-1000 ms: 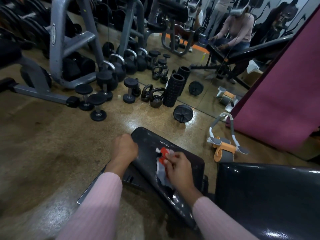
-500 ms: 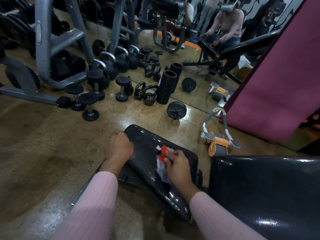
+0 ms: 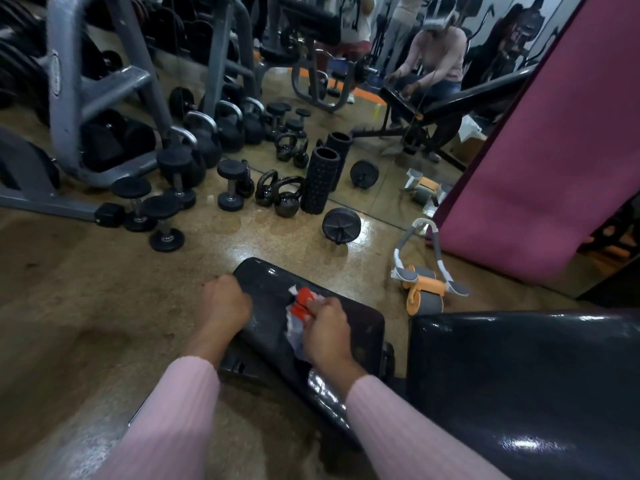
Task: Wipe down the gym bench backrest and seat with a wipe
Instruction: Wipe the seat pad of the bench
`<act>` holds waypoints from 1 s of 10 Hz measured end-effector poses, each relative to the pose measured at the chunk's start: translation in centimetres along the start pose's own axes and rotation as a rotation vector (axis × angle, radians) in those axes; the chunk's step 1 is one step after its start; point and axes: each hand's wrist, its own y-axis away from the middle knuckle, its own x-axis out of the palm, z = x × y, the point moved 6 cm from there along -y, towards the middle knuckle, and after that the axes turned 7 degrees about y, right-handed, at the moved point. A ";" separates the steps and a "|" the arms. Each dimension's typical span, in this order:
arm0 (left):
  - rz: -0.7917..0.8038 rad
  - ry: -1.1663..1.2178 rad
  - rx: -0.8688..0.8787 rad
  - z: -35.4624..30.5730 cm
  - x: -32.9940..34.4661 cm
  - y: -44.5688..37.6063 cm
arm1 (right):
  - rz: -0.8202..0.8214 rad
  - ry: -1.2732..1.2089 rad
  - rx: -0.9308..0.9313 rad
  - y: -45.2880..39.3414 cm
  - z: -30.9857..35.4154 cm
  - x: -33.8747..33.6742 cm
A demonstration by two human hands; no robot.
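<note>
- Seat pad (image 3: pixel 353 327): black and glossy, tilted away from my viewpoint, its near end low in the frame between both forearms.
- Right hand (image 3: pixel 325 332): I see it curled closed on the wipe (image 3: pixel 299 308), pressing it flat against the middle of the seat pad. The wipe is white with a red-orange patch; most of it sticks out beyond the knuckles.
- Left hand (image 3: pixel 227 304): fingers folded over the pad's left edge near its far corner, gripping it. It lies just beside the right hand, not touching it.
- Backrest (image 3: pixel 526 382): the larger black pad at lower right, separated from the seat pad by a narrow gap. Neither hand touches it.
- Sleeves (image 3: pixel 173 420): pink ribbed knit on both forearms.
- Floor (image 3: pixel 86 289): tan and shiny. Beyond the seat pad stand dumbbells (image 3: pixel 166 220), kettlebells (image 3: pixel 286 199) and an upright black foam roller (image 3: pixel 320 180).
- Ab roller (image 3: pixel 424 292): orange and grey, on the floor right of the seat pad, near a pink mat (image 3: pixel 540 150) leaning upright.
</note>
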 end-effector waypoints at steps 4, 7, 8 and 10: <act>-0.013 0.007 0.003 0.1 0.1 -0.3 | 0.128 -0.071 0.340 1.4 -7.7 0.9; -0.009 0.040 -0.024 0.3 0.4 -0.7 | 0.098 -0.335 -0.130 4.7 4.2 0.5; -0.017 0.065 -0.018 0.6 0.3 -0.8 | 0.045 -0.416 -0.050 4.4 -0.8 0.0; -0.025 0.125 -0.047 0.8 0.3 -1.0 | 0.055 -0.345 0.080 -2.1 3.5 1.1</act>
